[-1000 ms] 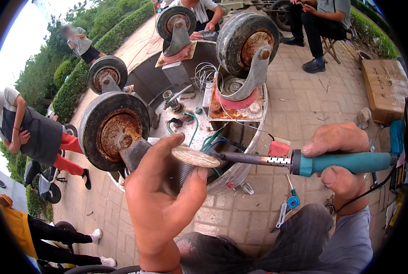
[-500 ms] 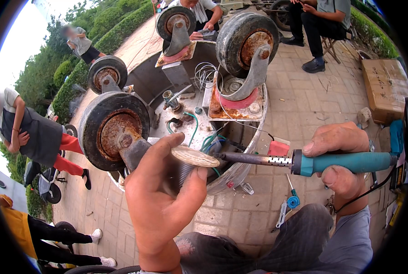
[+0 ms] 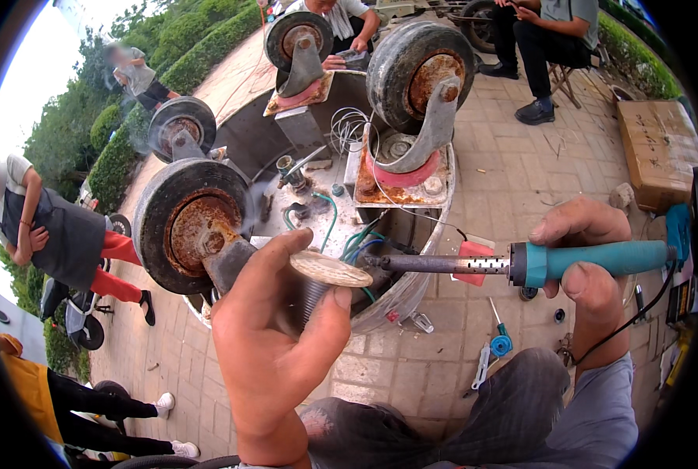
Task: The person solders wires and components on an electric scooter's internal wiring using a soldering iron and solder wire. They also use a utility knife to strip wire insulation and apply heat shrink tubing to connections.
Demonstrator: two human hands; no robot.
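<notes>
My left hand [image 3: 274, 344] pinches a spool of solder wire [image 3: 329, 270] between thumb and fingers, its pale round flange turned upward and the ridged grey windings showing below. My right hand [image 3: 591, 254] grips the teal handle of a soldering iron [image 3: 544, 267], which lies level and points left. The iron's dark tip is close beside the right edge of the flange; whether they touch I cannot tell. Behind both hands stands an upturned round metal drum base [image 3: 435, 258] carrying rusty caster wheels [image 3: 419, 78]. Green and blue wires [image 3: 357, 244] come out inside it.
A blue-handled screwdriver [image 3: 500, 342] and a small wrench-like tool [image 3: 482, 367] lie on the paving. A cardboard box [image 3: 660, 148] stands at right. A red-and-white piece [image 3: 474, 262] lies behind the iron. Other people sit or stand around.
The soldering iron and my right hand have shifted slightly right, its tip drawing a little away from the flange. Faint smoke shows near the left wheels. My left hand barely moves.
</notes>
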